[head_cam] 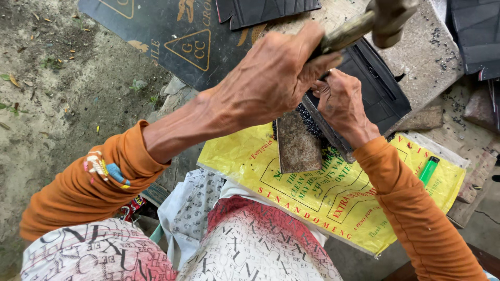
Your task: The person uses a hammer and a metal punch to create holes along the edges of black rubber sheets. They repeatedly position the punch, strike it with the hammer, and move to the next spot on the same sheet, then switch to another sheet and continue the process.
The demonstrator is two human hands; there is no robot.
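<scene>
My left hand is closed around the worn handle of a hammer, whose head is raised at the top of the view. Just below it, my right hand has its fingers curled around a small tool, mostly hidden by my left hand. That tool is pressed onto a black rubber piece, which lies on a grey concrete block. A pile of small black cut bits sits beside a rusty metal plate.
A yellow printed plastic sack covers my lap area, with a green lighter on its right side. A black sheet with yellow print lies on the dirt ground at the top left. More black rubber pieces are at the top right.
</scene>
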